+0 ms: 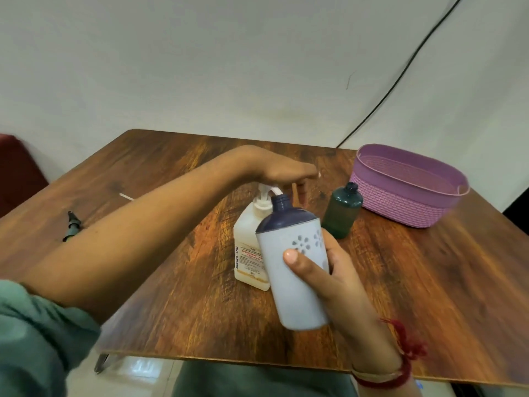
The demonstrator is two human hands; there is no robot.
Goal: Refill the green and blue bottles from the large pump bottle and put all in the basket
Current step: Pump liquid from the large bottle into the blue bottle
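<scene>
Pale-blue under a navy shoulder, the blue bottle (297, 296) is lying tilted in the right hand (340, 286), thumb and fingers wrapping around its body. Its open neck is meeting the spout of the large pump bottle (247, 247) just behind. The left hand (286, 174) is pressing flat-fingered on the pump head. Farther right, the green bottle (342, 214) is standing uncapped just beside the purple basket (400, 204).

Wood-grain table (400, 296), woven-look plastic basket (400, 207)

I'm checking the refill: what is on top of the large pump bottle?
The left hand rests on its pump head, nozzle at the blue bottle's open neck. The hand covers the head's top.
</scene>
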